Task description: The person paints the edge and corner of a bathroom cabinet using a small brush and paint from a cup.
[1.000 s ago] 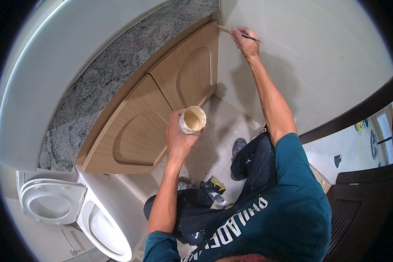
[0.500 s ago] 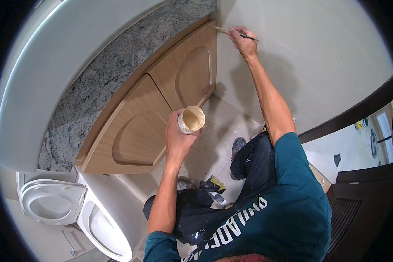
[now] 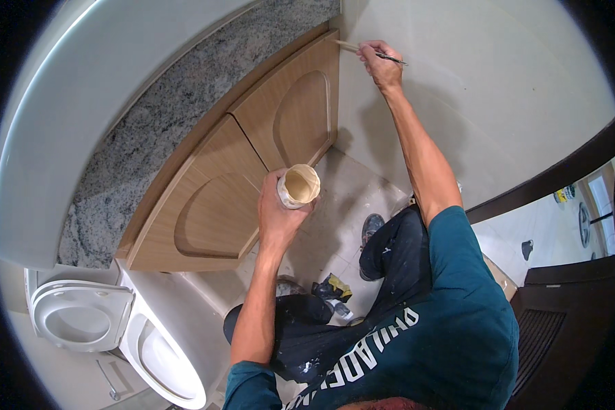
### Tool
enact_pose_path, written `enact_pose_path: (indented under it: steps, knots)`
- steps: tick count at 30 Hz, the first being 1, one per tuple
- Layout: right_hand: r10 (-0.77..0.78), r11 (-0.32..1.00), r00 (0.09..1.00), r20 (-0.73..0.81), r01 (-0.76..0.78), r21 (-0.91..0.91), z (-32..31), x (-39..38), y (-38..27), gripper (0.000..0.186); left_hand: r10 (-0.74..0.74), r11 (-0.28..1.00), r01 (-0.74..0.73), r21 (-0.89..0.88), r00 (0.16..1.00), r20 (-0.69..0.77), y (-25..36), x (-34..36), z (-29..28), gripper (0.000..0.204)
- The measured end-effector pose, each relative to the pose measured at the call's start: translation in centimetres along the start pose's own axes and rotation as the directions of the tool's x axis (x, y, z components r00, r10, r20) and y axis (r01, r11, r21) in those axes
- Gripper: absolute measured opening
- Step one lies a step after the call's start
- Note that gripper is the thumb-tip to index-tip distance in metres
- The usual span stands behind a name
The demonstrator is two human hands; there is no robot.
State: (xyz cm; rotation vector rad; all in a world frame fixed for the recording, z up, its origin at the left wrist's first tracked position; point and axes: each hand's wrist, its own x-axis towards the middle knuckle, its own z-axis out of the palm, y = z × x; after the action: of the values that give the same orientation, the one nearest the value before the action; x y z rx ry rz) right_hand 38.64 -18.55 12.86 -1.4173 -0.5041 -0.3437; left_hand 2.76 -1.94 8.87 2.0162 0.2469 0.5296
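Observation:
My left hand [image 3: 280,212] is wrapped around a small cup [image 3: 298,187] with a paint-smeared rim and cream-coloured paint inside, held in front of the wooden cabinet doors. Up at the far end of the cabinet, my right hand [image 3: 381,60] pinches a slim paintbrush [image 3: 348,46]. Its pale tip points left, at the top corner of the far cabinet door [image 3: 304,102], where the wood meets the wall; whether it touches is too small to tell. The dark handle end sticks out past my knuckles to the right.
A grey granite counter [image 3: 157,102] with a pale basin [image 3: 82,89] overhangs the cabinet. White toilet [image 3: 78,321] and bidet [image 3: 164,362] stand at lower left. The pale wall [image 3: 499,89] rises on the right. A black and yellow bag [image 3: 333,288] lies on the floor between my feet.

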Motion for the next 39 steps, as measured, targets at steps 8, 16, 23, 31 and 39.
enact_pose_path:
  steps: [8,16,23,31,39]
  knots:
    - [0.000,1.000,1.000,0.004,0.000,-0.010,0.3,-0.1,0.2,0.026,-0.024,1.000,0.024,-0.017,1.000,-0.015,1.1,-0.1,0.0,0.059]
    - [0.005,1.000,1.000,-0.018,-0.004,0.003,0.2,-0.1,0.0,0.025,-0.010,1.000,0.009,0.024,1.000,0.017,0.8,0.0,0.0,0.063]
    - [0.014,1.000,1.000,0.008,-0.015,0.019,0.2,-0.1,-0.2,0.020,-0.034,0.999,0.033,-0.025,0.999,-0.025,1.0,-0.2,0.0,0.059]
    - [0.021,1.000,1.000,0.018,-0.021,0.006,0.5,-0.3,-0.2,0.021,-0.021,1.000,0.022,0.020,1.000,-0.020,0.7,-0.1,-0.1,0.061]
    - [-0.003,0.999,0.999,-0.046,0.005,0.038,0.5,-0.2,-0.2,0.024,-0.021,0.999,0.021,0.047,1.000,0.003,0.7,-0.1,-0.1,0.066]
